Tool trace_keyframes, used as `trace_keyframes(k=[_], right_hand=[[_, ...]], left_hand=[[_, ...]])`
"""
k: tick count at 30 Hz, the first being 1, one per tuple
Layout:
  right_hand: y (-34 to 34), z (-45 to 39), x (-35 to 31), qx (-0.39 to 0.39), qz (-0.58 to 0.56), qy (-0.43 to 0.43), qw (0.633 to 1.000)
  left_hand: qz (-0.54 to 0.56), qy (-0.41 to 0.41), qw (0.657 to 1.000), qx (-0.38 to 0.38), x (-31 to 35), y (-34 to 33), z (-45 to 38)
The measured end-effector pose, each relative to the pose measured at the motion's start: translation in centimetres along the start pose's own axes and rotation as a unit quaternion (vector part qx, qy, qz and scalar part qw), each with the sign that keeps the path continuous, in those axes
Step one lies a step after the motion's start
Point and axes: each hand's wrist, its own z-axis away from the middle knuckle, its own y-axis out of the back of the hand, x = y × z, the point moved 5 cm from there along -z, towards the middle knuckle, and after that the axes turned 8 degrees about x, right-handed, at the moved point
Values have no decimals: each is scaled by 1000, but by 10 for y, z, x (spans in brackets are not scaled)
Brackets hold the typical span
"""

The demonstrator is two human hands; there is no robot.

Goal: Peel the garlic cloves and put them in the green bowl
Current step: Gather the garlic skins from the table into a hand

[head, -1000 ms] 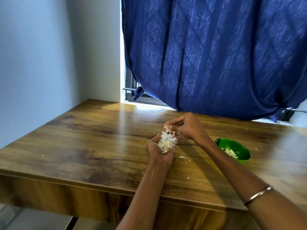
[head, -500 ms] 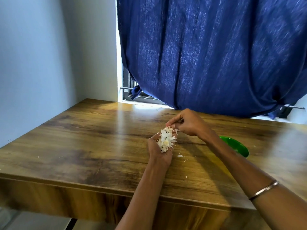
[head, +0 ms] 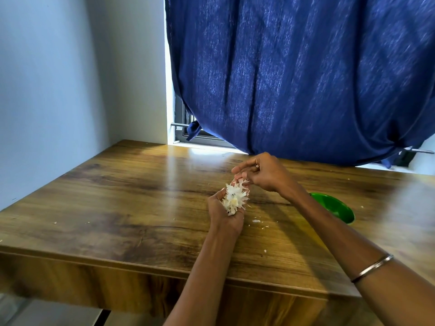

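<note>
A: Item one, the hands?

B: The left hand (head: 224,214), palm up over the wooden table (head: 122,196), cups a garlic head (head: 235,200) with papery white skin flaring out of it, fingers curled round it. The right hand (head: 263,172) sits just above, its fingertips (head: 237,178) pinching the loose skin at the top of the head; the forefinger is held out straight. A ring (head: 257,165) shows on one finger, a thin metal bangle (head: 372,268) on the right forearm.

A: Item two, the receptacle?

B: The green bowl (head: 339,209) stands on the table to the right, behind the right forearm, which hides part of it and its contents.

A: Loose matter?

B: Bits of peel (head: 256,221) lie scattered on the table just beside the left hand, with a few specks farther off.

A: Surroundings, and any lettering?

B: A blue curtain (head: 294,78) hangs over a window frame (head: 188,135) past the table's far edge; a pale wall (head: 58,78) stands to the left. No readable writing or brand on any item.
</note>
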Motion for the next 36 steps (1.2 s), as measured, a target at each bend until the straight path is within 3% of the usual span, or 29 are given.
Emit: trace_keyframes(k=[9,19,25,30,36], right_hand=[[7,3,-1,62,29,31,997],[0,3,5,61,124,81,987],[5,-4,16,78,65,44,994],[-8,-5,37,29,-22,-30,999],[-60,-14,35,24,44,20,999]], left_hand=[[0,13,1000,-18,0,-1,1],[-23,13,1000,-12,3,6,-6],[-8,-1,1000,-3,16,9,-4],[17,-22,1000,-10,52,8,9],[36,-57,998,-11,99,16,7]])
